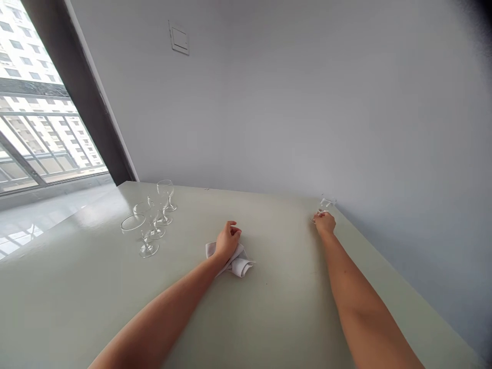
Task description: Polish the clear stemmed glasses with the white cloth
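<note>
My left hand (228, 241) rests over a folded white cloth (241, 265) in the middle of the table. Its fingers are loosely curled with a gap between them, and nothing shows in them. At the table's far right, my right hand (325, 222) is closed around a clear wine glass (328, 201). The bowl shows beyond the fingers, and part of the foot shows to their left; the hand hides the stem. Left of the cloth, several stemmed glasses stand upright in a row, with one wine glass (149, 249) nearest me and another wine glass (165, 187) farthest.
The pale, glossy table (269, 328) meets a grey wall (307, 102) at the back and right. A light switch (180, 40) is on the wall at upper left. A window with a railing (42, 138) lies beyond the left side.
</note>
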